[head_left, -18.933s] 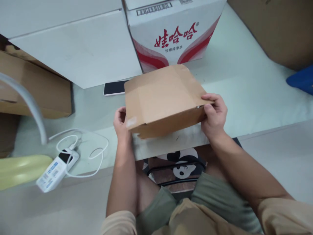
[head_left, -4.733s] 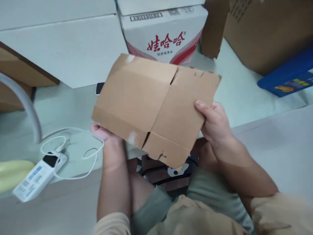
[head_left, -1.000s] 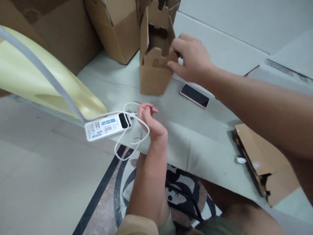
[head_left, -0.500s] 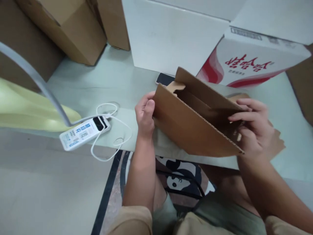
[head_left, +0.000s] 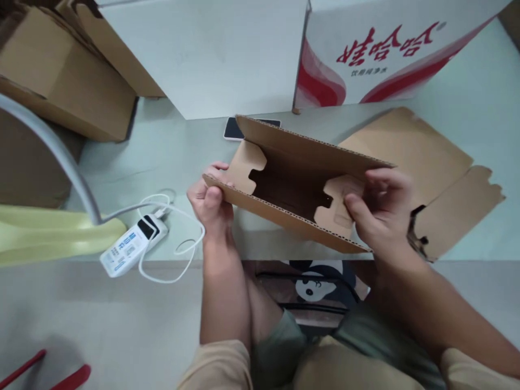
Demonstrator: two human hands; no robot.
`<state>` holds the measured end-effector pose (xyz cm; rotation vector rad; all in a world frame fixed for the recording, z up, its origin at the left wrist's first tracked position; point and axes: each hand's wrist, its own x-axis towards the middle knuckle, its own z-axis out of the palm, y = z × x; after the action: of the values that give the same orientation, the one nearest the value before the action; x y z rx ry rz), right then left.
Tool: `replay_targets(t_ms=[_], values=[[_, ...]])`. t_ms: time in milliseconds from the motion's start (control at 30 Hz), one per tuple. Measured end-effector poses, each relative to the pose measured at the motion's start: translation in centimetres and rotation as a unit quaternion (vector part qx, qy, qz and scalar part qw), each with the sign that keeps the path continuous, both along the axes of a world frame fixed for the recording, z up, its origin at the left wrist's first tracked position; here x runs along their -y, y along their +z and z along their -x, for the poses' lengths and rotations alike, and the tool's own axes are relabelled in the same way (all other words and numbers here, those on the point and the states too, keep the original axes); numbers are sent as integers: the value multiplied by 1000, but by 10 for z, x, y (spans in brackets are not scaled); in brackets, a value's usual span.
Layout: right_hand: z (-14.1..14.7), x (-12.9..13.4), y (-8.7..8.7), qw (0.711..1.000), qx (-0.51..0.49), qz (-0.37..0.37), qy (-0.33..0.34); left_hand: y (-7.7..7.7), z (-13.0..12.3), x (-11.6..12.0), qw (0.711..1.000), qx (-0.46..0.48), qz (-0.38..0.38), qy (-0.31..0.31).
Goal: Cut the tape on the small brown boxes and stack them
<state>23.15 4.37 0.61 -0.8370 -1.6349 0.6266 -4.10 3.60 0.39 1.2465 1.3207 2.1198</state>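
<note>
An open brown cardboard box (head_left: 280, 214) is held tilted above the table's front edge, its two long walls standing apart. Notched end flaps are folded in at both of its ends. My left hand (head_left: 213, 203) grips the box's left end, thumb on the near wall. At the right end, my right hand (head_left: 384, 208) has its thumb against the right notched flap (head_left: 339, 203) and its fingers curled at the far wall's corner.
Flattened cardboard (head_left: 422, 157) lies at the right. Behind stand a white box (head_left: 227, 59) and a red-printed carton (head_left: 390, 59). A phone (head_left: 232, 129) lies behind the held box. At the left are a white power bank (head_left: 132, 246) with a cable and brown boxes (head_left: 69, 76).
The held box has opened wider and turned its inside upward. My right hand has moved onto the right flap, now visible folded in. The view has shifted, showing more flattened cardboard.
</note>
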Motion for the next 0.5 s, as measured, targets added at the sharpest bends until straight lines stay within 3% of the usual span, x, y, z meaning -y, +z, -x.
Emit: replay_targets(t_ms=[100, 200, 367, 500], values=[[7, 4, 5, 998, -55, 24, 12, 2, -9, -5, 1000, 14, -24, -6], [4, 7, 8, 996, -38, 64, 39, 3, -13, -10, 998, 44, -37, -4], [-13, 11, 4, 991, -19, 58, 123, 3, -12, -12, 998, -57, 29, 10], [-16, 12, 9, 991, -23, 54, 121, 2, -15, -12, 991, -126, 48, 7]])
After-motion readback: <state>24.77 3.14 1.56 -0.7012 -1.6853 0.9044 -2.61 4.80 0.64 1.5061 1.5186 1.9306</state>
